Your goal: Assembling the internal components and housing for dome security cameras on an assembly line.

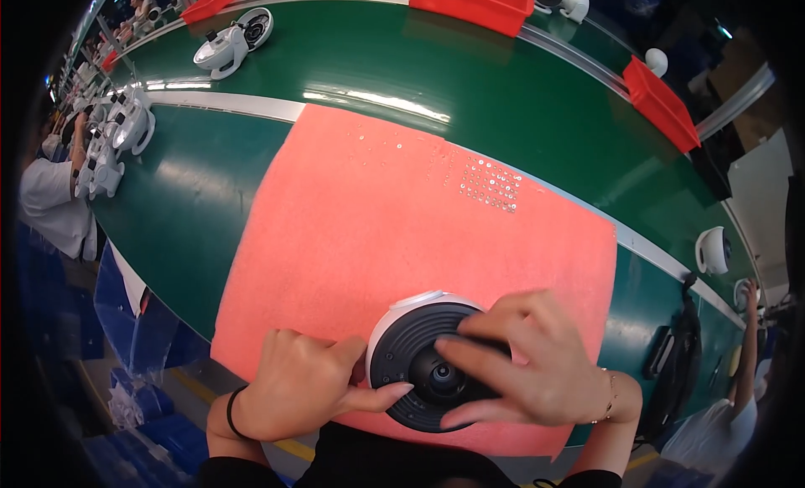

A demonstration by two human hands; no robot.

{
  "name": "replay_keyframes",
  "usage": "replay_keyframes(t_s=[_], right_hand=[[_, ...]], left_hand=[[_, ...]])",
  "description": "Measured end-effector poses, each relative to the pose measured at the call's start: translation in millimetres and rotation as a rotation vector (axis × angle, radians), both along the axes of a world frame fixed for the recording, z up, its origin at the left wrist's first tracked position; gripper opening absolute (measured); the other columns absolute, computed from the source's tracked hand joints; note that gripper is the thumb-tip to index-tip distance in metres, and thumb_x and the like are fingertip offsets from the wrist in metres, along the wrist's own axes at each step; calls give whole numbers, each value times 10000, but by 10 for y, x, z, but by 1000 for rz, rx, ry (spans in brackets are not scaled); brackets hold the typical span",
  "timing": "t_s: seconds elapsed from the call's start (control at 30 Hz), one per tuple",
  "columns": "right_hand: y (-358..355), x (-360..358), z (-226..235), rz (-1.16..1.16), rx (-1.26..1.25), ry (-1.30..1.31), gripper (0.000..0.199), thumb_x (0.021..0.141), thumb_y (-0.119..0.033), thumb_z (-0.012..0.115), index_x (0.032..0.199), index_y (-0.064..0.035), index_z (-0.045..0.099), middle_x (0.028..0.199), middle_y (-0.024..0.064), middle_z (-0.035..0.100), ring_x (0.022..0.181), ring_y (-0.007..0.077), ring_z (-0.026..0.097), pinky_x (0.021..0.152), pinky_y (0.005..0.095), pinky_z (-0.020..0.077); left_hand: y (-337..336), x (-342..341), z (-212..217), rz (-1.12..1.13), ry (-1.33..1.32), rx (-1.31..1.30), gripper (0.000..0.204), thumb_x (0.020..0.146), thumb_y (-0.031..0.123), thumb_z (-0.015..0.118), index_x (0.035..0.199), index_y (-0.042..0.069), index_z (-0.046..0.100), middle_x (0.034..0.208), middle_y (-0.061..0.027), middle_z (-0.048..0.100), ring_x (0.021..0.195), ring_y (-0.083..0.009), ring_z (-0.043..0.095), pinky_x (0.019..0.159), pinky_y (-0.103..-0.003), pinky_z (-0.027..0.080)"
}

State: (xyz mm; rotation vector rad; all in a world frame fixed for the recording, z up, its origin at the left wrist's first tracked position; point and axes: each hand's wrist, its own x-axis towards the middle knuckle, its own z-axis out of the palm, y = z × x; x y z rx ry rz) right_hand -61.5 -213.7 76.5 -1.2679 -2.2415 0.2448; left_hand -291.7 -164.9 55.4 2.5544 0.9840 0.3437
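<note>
A round device (394, 344) with a white shell, a black ringed face and a lens-like centre rests on the pink foam mat (293, 262), close to my body. My left hand (306, 383) is closed on its left edge, thumb laid over the black face. Over the right part of that face my right hand (528, 362) has its fingers apart and bent, the index tip near the centre and the thumb by the lower rim. Whether its fingertips press on the face I cannot tell. My right palm and fingers hide much of the device's right side.
Small metal screws (490, 184) stand in rows on the mat's far part. Beyond runs a green conveyor belt (352, 52) carrying a white device (222, 52). Red bins (470, 8) line its far side. More white devices (130, 123) stand left; people (59, 199) work on both sides.
</note>
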Motion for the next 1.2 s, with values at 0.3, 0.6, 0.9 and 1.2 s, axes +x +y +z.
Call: replay_keyframes(t_s=[0.3,0.6,0.9,1.2], right_hand=[[57,25,21,437,-154,14,388,724,-174,650,1092,-65,594,1088,144,536,942,273,528,757,340,405],[-49,149,-308,-49,-1061,733,586,826,-269,582,1285,-26,311,1218,155,435,1178,221,386,957,360,334],[101,143,-291,-124,-525,704,693,640,-286,771,1107,-37,325,1175,176,454,1133,226,429,938,344,342],[713,166,-191,-133,-435,973,735,700,-212,722,1258,-65,267,1208,145,427,1139,217,432,904,340,395]], left_hand=[[-45,1,27,25,77,-10,497,650,533,681,560,70,526,356,-28,404,304,-200,452,323,-313,331],[77,108,-208,-2,-201,-919,664,696,484,665,1134,8,512,801,-169,626,742,-269,632,645,-364,495],[124,356,-46,-62,-544,-426,873,632,249,760,1312,-50,301,1035,-183,586,928,-247,608,763,-334,518],[1034,519,-255,-116,-1003,-1015,566,791,252,614,1251,-6,408,1161,-128,530,1037,-205,543,856,-329,466]])
